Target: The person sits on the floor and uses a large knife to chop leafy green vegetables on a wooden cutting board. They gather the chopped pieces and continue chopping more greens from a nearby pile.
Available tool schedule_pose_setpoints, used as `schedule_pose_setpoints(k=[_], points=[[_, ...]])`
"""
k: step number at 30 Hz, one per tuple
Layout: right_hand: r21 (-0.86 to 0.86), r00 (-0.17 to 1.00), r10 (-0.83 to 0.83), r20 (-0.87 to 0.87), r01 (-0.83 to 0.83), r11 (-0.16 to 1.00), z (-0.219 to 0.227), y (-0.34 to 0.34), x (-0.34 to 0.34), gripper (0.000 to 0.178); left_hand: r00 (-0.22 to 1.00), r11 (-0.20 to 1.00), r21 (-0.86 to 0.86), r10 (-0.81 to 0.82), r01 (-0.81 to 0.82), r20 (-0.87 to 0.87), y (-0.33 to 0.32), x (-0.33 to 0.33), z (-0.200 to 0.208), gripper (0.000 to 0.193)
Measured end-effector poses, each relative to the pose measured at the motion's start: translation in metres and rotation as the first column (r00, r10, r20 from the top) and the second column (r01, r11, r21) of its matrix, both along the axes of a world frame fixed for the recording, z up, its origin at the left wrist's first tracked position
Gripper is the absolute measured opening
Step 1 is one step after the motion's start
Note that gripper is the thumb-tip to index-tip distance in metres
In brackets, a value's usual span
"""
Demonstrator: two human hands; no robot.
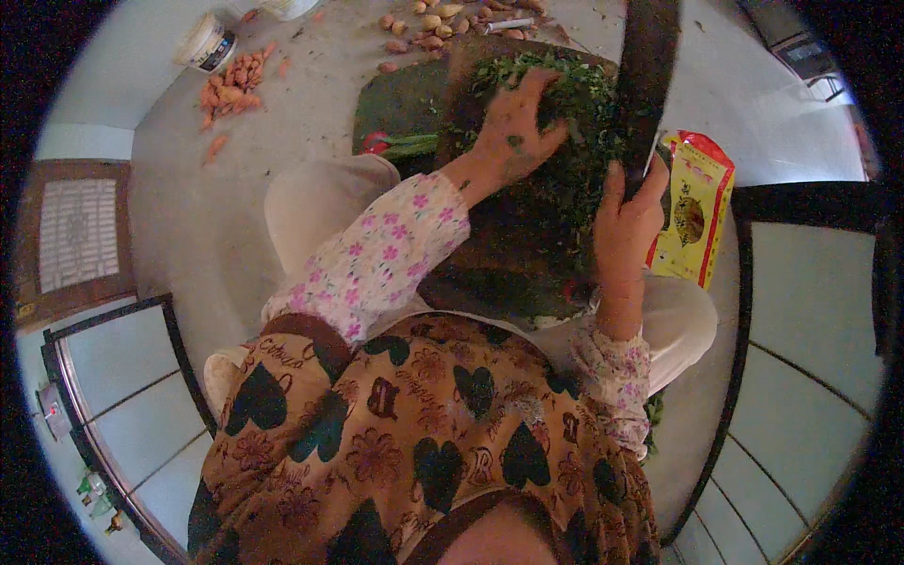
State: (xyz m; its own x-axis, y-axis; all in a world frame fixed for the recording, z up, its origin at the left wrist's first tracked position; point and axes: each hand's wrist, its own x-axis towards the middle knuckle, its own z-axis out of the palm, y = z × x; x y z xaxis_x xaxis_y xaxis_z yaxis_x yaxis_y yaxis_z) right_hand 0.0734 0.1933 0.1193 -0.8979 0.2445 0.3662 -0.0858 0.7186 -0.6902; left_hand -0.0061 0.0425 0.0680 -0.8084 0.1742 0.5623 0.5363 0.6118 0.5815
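My right hand is wrapped around the handle of a large, wide-bladed knife, which is raised at the right side of a dark chopping board. The blade points away from me and hides part of the board's right edge. My left hand reaches over the far part of the board, thumb apart from its fingers. Its fingertips touch a heap of chopped green leaves. Finely cut bits of the leaves lie scattered down the board's right half.
A yellow and red packet lies right of my right hand. Green stalks lie left of the board. Orange root pieces are piled on the floor by a white bucket. Several brownish roots or tubers lie beyond the board.
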Motion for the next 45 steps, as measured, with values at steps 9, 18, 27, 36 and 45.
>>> schedule_pose_setpoints(k=[9, 18, 27, 36, 45], points=[[-0.121, 0.999, -0.051, -0.002, 0.051, 0.991, 0.014, 0.012, -0.002, 0.045, 0.426, 0.132, -0.406, 0.234, -0.904, -0.874, 0.002, -0.125, -0.085, 0.055], [-0.08, 0.99, 0.054, 0.13, -0.043, 0.996, -0.013, -0.009, -0.014, 0.037, 0.811, 0.804, -0.355, 0.245, -0.476, -0.532, 0.007, -0.049, -0.066, 0.042], [0.035, 0.975, 0.121, 0.186, -0.129, 0.991, -0.03, -0.01, -0.012, 0.042, 0.904, 0.871, -0.381, 0.146, -0.31, -0.401, -0.007, 0.003, -0.05, 0.048], [-0.036, 0.984, 0.151, -0.096, -0.155, 0.987, -0.02, -0.028, 0.004, 0.038, 0.994, 0.84, -0.532, 0.075, -0.105, -0.079, -0.03, 0.034, -0.028, 0.043], [-0.029, 0.991, 0.12, -0.059, -0.122, 0.992, -0.004, -0.032, 0.016, 0.04, 0.996, 0.938, -0.346, -0.022, -0.012, -0.092, -0.036, 0.034, -0.062, 0.053]])
